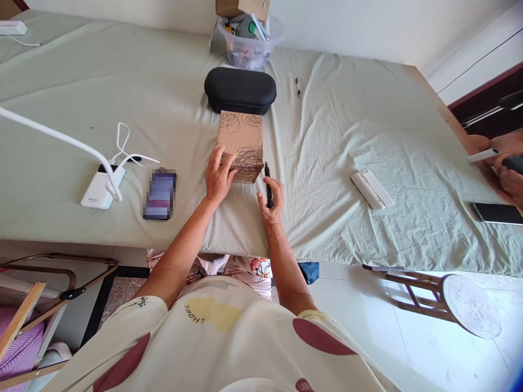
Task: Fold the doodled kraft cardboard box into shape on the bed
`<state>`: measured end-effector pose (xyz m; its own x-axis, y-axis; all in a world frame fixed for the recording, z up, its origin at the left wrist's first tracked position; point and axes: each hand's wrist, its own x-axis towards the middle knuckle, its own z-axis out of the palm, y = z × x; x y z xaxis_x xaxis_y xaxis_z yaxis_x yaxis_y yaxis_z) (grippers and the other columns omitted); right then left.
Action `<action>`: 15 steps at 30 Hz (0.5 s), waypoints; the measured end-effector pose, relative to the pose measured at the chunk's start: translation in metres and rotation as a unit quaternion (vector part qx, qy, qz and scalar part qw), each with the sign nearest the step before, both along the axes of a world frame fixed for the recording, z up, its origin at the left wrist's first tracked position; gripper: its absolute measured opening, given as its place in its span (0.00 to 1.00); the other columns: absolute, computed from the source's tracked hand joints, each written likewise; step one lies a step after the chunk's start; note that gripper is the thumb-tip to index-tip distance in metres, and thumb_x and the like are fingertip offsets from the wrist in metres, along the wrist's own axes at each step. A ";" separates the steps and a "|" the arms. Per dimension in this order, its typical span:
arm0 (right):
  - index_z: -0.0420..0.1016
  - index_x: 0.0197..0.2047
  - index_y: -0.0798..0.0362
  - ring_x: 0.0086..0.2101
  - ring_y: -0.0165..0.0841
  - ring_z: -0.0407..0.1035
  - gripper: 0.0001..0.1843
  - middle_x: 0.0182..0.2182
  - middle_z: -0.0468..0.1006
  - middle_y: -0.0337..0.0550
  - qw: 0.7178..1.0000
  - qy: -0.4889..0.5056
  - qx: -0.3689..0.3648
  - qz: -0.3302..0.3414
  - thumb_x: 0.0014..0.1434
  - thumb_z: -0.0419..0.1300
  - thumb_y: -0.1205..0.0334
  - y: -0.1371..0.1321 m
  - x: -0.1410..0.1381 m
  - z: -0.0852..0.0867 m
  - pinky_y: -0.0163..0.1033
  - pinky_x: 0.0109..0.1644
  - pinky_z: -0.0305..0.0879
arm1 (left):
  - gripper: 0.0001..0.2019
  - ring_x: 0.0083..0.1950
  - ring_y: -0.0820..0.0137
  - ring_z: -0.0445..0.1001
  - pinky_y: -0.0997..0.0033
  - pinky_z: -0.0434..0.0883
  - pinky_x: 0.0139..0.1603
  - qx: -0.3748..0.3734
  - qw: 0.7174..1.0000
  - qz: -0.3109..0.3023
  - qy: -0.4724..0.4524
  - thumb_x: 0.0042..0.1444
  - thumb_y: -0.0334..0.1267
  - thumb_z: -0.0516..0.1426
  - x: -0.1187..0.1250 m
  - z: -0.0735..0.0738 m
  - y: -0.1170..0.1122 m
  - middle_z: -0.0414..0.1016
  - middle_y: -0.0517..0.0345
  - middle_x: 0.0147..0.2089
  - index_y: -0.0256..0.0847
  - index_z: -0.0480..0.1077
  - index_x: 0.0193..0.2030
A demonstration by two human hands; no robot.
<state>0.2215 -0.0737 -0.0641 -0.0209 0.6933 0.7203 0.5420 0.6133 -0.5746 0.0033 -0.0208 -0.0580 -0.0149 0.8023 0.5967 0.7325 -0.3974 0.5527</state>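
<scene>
A brown cardboard box [242, 142] with black flower drawings stands on the cloth-covered table [327, 179], near its front edge. My left hand [218, 177] rests against the box's near left side, fingers laid on the cardboard. My right hand [272, 204] is closed round a black marker pen [268, 184], whose tip points up beside the box's near right corner.
A black oval case [240, 90] lies behind the box, a clear tub [250, 41] of supplies beyond it. A phone [159, 193] and white power bank [101, 188] lie left. A white tool [371, 189] lies right. Another person's hands [504, 160] hold pens at far right.
</scene>
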 end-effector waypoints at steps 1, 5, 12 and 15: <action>0.71 0.65 0.48 0.55 0.42 0.75 0.24 0.54 0.79 0.53 1.000 0.015 -0.002 -0.019 0.72 0.56 0.46 0.002 0.003 -0.002 0.54 0.62 0.74 | 0.23 0.84 0.53 0.54 0.45 0.53 0.84 0.010 1.000 0.003 -0.002 0.74 0.52 0.51 0.000 -0.002 0.000 0.61 0.42 0.79 0.44 0.72 0.68; 0.66 0.69 0.50 0.56 0.43 0.74 0.31 0.56 0.77 0.55 0.993 0.027 -0.046 -0.105 0.72 0.53 0.42 0.013 0.016 -0.011 0.57 0.65 0.70 | 0.25 0.86 0.55 0.46 0.44 0.50 0.85 0.031 0.999 0.002 -0.015 0.75 0.49 0.49 0.001 -0.009 -0.003 0.52 0.40 0.83 0.43 0.64 0.74; 0.70 0.68 0.49 0.60 0.48 0.69 0.33 0.60 0.76 0.57 0.943 -0.080 -0.228 -0.229 0.64 0.61 0.46 0.018 0.016 -0.018 0.61 0.67 0.64 | 0.37 0.84 0.52 0.54 0.49 0.56 0.83 -0.054 0.993 0.092 -0.049 0.70 0.55 0.55 -0.032 -0.007 -0.049 0.55 0.34 0.82 0.38 0.54 0.79; 0.74 0.66 0.50 0.62 0.50 0.67 0.29 0.61 0.75 0.58 0.931 -0.111 -0.264 -0.227 0.63 0.63 0.53 0.017 0.012 -0.017 0.63 0.69 0.61 | 0.34 0.80 0.50 0.61 0.49 0.56 0.83 -0.086 0.976 0.201 -0.026 0.68 0.47 0.55 -0.067 0.004 -0.079 0.64 0.31 0.77 0.31 0.58 0.75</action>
<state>0.2337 -0.0567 -0.0810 0.2535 0.9229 0.2900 0.8175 -0.0441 -0.5742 -0.0640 -0.1000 -0.0540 -0.3749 0.8135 0.4446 0.7792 0.0166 0.6266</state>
